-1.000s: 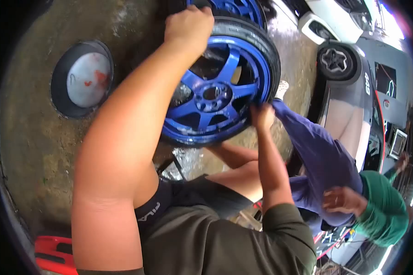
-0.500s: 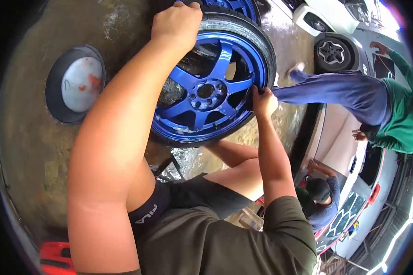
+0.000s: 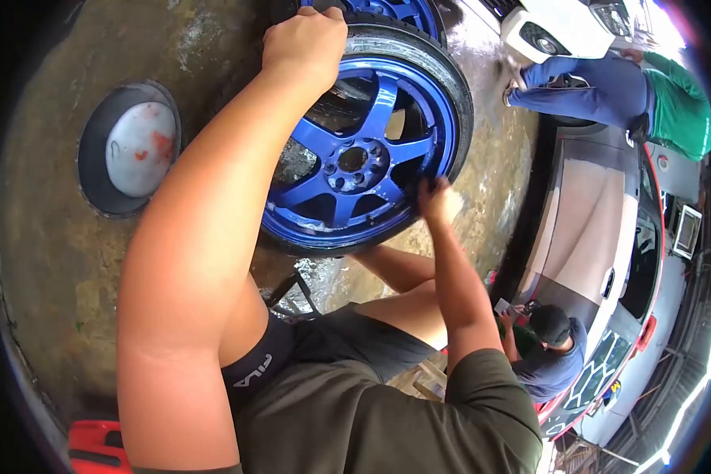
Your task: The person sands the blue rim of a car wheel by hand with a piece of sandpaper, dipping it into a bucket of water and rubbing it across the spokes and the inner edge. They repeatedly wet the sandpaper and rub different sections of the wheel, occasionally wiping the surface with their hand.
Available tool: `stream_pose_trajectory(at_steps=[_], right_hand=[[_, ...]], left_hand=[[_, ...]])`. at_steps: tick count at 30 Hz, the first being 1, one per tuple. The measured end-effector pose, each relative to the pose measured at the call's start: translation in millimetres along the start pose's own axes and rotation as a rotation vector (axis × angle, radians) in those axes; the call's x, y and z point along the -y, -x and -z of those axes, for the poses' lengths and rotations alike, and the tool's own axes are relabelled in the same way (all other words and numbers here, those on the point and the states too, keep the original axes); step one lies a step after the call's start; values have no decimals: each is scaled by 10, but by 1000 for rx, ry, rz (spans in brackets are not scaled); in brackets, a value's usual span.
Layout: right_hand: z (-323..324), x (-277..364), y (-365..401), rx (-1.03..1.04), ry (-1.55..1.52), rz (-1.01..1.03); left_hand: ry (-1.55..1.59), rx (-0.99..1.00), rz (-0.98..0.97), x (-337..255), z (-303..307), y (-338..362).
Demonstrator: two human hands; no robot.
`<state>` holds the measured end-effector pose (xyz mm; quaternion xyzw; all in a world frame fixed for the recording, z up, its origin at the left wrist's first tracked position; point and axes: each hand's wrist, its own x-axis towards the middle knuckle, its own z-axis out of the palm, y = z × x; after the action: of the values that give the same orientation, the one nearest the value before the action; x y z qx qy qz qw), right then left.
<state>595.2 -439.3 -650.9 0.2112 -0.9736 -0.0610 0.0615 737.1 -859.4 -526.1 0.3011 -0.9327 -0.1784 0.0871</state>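
A blue multi-spoke wheel point(image 3: 386, 99) with a black tyre point(image 3: 460, 103) stands in front of me, wet and with some suds on the rim. My left hand point(image 3: 305, 49) is closed on the tyre at its upper left edge. At the rim's right side my right hand point(image 3: 440, 202) is closed and slightly blurred, with something dark at its fingers that I cannot make out. Behind this wheel, part of another blue wheel point(image 3: 407, 11) shows at the top.
A dark basin point(image 3: 92, 170) of whitish liquid with reddish bits stands on the wet floor point(image 3: 47, 261) at left. To the right are a car point(image 3: 584, 213), a bending person in green point(image 3: 675, 107) and a person in a dark cap point(image 3: 557, 355). Red plastic point(image 3: 95, 442) shows at lower left.
My right hand has moved down and slightly left along the rim. The person in green has moved up in the view and bends near the white car. My left hand stays in place.
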Motion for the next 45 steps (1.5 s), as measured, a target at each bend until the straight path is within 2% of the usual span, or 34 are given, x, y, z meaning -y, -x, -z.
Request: stream_pose_trajectory(at_steps=[1,3,5,6,7,9,12,15,16,17,20,21,23,26,30,33,38,39,41,45], right_hand=[[165,72,-238,-74,-76,55],[400,273,-604,-209,-34,170],[394,333,-429,-87,-53,6],[192,181,-231,19,1,-47],[-187,-59,-28,-92,11,41],[-89,-18,-8,28,28,16],[365,272,-471,2,-5,-47],[118,146,-148,31,73,-90],[-136,-1,69,14,54,-20],[-40,28,92,136,88,-36],[188,48,-529,-31,36,73],[411,240,-693,-130,-6,156],[278,150,-702,-186,-21,244],[267,117,-401,-41,-29,52],[287,221,-632,-188,-159,116],[172,124,-482,-165,-128,114],[457,343,-377,-61,-296,82],[362,288,-365,-125,-324,191],[237,249,-364,-241,-223,269],[134,320,-451,-454,-276,176]], left_hand=[[1,-6,-8,4,11,-7],[6,-5,-21,32,16,-4],[41,18,-28,57,-22,14],[56,18,-28,80,-7,-23],[51,-78,-38,84,-54,-11],[34,-104,-15,75,-97,-25],[47,-34,-33,81,-86,-40],[42,-38,-37,68,-100,-7],[38,-74,-32,77,-77,-25],[20,-76,-32,81,-64,-18],[28,3,-20,84,-85,-52],[33,2,-18,85,-77,-43],[37,14,-24,48,-127,-23],[31,0,0,63,-80,-77],[29,5,3,57,-119,-101],[4,-15,-18,30,-47,-27],[-5,11,-35,36,8,-8],[-7,13,-46,42,30,-29],[-9,51,-37,24,72,-45],[-33,129,-15,-15,145,-47]])
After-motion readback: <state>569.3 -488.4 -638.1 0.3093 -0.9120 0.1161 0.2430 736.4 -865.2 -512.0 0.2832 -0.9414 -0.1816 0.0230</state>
